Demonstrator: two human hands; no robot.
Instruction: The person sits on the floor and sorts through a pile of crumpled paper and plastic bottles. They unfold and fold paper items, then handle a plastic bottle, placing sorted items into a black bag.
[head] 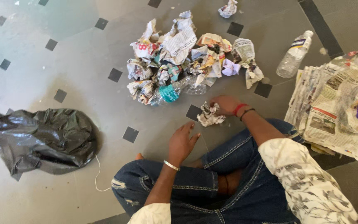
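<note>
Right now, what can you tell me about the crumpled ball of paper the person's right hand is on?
The crumpled paper ball looks like newspaper, whitish with dark print, scrunched into a rough lump. It lies on the grey tiled floor, just in front of the person's crossed legs and nearer to them than the big pile of crumpled papers. The right hand grips its upper edge with its fingers. The left hand hovers open close by, not touching it.

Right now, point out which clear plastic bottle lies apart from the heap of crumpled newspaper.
The clear plastic bottle with the white cap, lying alone on the grey floor beside the stack of flat newspapers. The teal-labelled bottle is wedged into the crumpled paper heap.
</note>
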